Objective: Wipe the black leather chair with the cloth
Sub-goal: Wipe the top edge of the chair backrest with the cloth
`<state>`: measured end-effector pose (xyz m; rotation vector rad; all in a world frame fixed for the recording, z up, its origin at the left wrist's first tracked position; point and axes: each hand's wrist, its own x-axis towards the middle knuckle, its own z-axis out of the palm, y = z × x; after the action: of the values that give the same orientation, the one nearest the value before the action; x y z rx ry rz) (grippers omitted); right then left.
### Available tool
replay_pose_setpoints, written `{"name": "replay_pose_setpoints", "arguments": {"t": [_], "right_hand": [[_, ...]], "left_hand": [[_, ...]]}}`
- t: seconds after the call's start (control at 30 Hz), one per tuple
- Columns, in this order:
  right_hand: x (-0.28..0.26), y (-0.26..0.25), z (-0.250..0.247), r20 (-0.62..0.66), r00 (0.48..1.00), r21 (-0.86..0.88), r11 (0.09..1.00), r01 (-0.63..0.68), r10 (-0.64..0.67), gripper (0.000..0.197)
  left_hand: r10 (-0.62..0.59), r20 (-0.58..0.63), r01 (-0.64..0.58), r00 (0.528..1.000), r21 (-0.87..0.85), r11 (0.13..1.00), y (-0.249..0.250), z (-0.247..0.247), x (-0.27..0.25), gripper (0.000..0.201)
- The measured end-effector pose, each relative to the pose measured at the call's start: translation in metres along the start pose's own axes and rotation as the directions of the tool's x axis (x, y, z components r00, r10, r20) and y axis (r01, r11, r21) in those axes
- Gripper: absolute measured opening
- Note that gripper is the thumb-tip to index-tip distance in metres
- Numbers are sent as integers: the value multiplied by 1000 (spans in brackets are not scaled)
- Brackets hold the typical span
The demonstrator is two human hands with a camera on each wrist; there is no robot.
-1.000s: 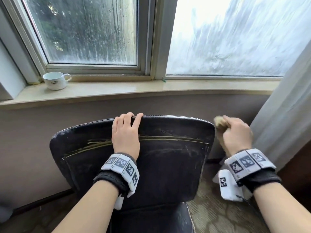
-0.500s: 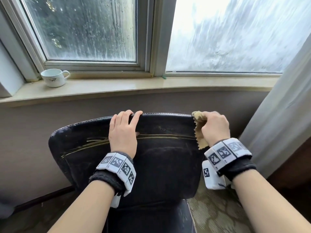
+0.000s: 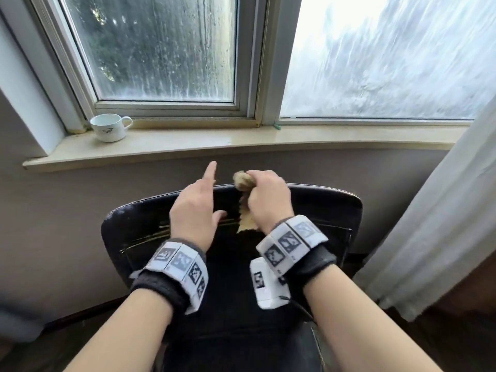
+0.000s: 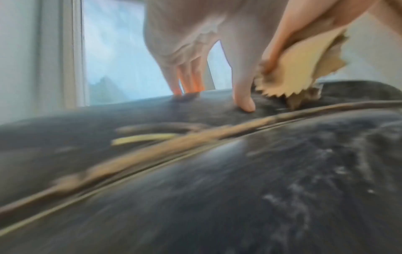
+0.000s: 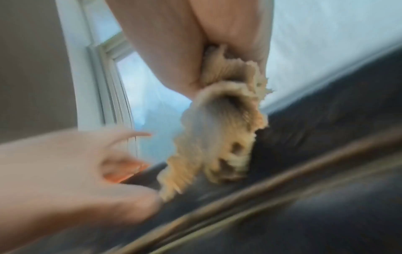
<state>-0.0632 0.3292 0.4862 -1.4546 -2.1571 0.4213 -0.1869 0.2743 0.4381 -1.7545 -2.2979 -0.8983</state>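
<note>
The black leather chair [image 3: 308, 237] stands at the centre of the head view, its backrest facing the person and its top edge toward 12 o'clock, just below the windowsill [image 3: 241, 145]. The tan cloth [image 3: 243, 181] sits bunched on that top edge, one zigzag-cut corner hanging down the backrest toward 6 o'clock. The right hand [image 3: 268, 200] grips the cloth, fingers curled tight around it. Just beside it at 9 o'clock, the left hand [image 3: 194, 208] is spread loosely and holds nothing: its index finger points up toward 12 o'clock, while the thumb touches the leather near the cloth. A white cup [image 3: 108, 128] rests on the windowsill at 10 o'clock, and a pale curtain [image 3: 442, 224] hangs at 3 o'clock.
</note>
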Motion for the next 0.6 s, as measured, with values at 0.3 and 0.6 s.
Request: {"name": "replay_pose_setpoints", "arguments": {"t": [0.3, 0.6], "right_hand": [[-3, -3, 17, -44, 996, 10, 997, -75, 75, 39], [-15, -75, 46, 91, 978, 122, 977, 175, -187, 42]], "left_hand": [[-142, 29, 144, 989, -62, 988, -31, -20, -15, 90], [-356, 179, 325, 917, 181, 928, -98, -59, -44, 99]]}}
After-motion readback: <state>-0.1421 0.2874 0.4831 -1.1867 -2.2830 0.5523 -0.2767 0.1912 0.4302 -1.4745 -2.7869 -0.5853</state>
